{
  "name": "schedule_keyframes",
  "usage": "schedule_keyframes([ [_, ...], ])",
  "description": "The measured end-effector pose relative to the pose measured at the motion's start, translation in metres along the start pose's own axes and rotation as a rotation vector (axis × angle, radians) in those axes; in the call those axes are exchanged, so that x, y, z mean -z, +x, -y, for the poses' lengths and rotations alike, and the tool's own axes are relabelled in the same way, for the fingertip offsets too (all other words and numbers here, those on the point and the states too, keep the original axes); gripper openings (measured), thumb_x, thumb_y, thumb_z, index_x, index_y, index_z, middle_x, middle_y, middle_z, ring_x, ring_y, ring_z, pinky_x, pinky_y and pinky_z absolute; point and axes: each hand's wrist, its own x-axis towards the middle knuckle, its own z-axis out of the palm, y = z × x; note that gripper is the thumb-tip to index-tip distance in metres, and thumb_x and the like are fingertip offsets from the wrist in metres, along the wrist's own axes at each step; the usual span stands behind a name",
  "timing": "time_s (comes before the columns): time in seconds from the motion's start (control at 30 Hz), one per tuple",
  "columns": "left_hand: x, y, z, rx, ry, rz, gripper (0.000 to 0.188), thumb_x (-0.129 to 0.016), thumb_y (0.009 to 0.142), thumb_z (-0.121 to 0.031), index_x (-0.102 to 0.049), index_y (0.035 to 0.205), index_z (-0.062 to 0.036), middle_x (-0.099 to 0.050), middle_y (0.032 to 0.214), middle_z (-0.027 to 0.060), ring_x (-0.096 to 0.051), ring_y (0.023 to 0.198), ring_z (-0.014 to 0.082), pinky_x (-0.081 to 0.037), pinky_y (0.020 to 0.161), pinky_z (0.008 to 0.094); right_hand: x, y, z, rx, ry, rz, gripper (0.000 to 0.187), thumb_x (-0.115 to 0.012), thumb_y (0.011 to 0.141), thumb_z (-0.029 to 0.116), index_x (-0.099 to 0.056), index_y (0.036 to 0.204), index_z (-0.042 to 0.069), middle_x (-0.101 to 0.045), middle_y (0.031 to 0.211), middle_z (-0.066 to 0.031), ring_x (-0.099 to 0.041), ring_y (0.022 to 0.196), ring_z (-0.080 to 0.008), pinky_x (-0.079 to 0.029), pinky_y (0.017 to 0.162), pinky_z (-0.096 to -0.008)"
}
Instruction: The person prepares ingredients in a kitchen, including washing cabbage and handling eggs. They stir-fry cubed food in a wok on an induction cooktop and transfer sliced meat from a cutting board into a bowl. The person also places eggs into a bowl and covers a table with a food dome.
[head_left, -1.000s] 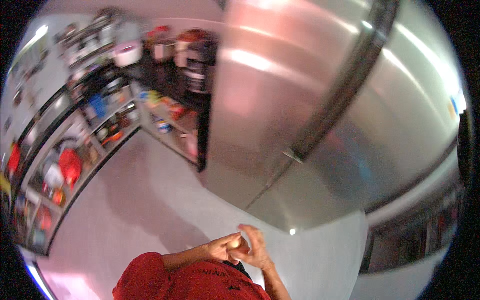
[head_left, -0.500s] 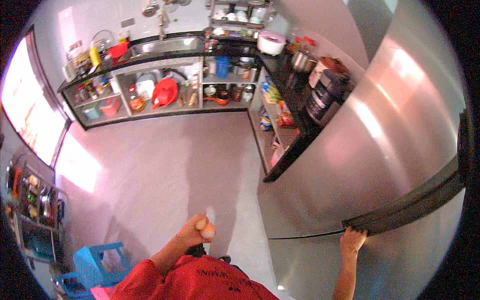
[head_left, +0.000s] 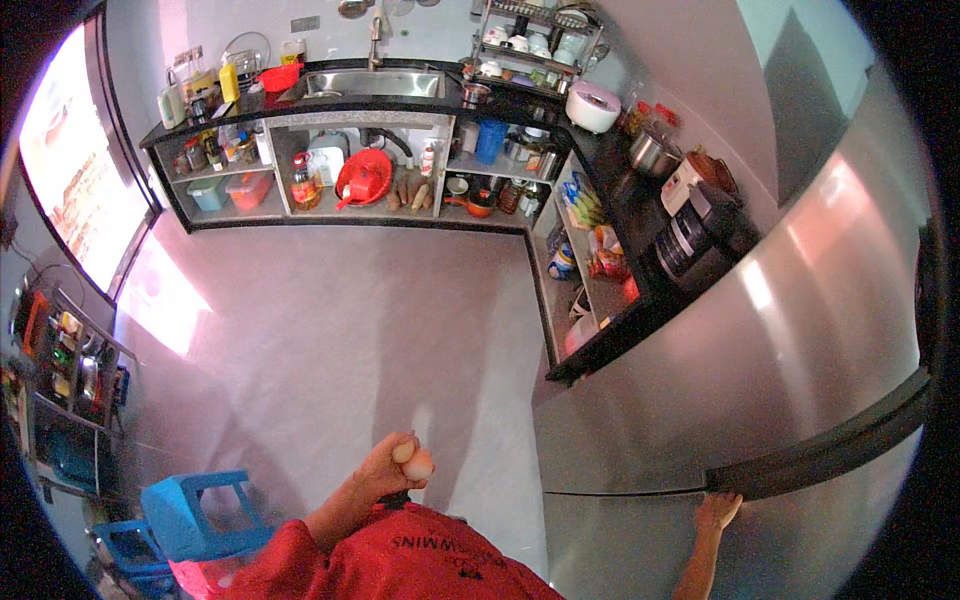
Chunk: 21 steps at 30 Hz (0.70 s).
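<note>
- Left hand [head_left: 380, 470]: fingers closed round two eggs [head_left: 419, 466], shells showing at its right side.
- Right hand [head_left: 717, 512]: on steel refrigerator [head_left: 630, 545], below dark handle [head_left: 820, 460] end; can't tell if gripping.
- Blue plastic stool [head_left: 178, 518]: left of egg-holding hand.

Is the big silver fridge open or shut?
Shut, it looks: the fridge shows only a thin dark seam between its doors, left of the right hand.

Our left hand [head_left: 376, 474] partly hides the eggs [head_left: 418, 466] in it. Below our right hand [head_left: 719, 510], the lower edge crops our forearm [head_left: 698, 568]. Left of both hands, we find the rack's contents [head_left: 68, 350] too small to identify.
</note>
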Motion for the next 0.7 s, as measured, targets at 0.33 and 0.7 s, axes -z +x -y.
schedule_keyframes([
  [0.33,0.087,0.018,-0.043,-0.308,0.567,0.072,0.060,-0.078,0.060,-0.002,-0.045,0.109,-0.0101,-0.055,0.097,0.0049,-0.054,0.097,0.0187,-0.047,0.084,0.0353,0.004,-0.012,0.013,-0.093,-0.101,-0.031,0.030,-0.052,0.080,0.033,-0.063,0.097,0.011,-0.055,0.106,-0.0075,-0.045,0.106,-0.0259,-0.023,0.096,-0.0444],
  [0.7,0.036,0.087,-0.062,-0.256,0.439,0.111,0.060,-0.078,0.062,0.001,-0.044,0.110,-0.0097,-0.053,0.096,0.0030,-0.051,0.095,0.0155,-0.044,0.087,0.0303,0.028,-0.006,0.030,-0.230,-0.009,0.066,0.021,-0.060,0.076,0.028,-0.064,0.086,0.010,-0.060,0.094,-0.0088,-0.050,0.100,-0.0257,-0.028,0.093,-0.0414],
])
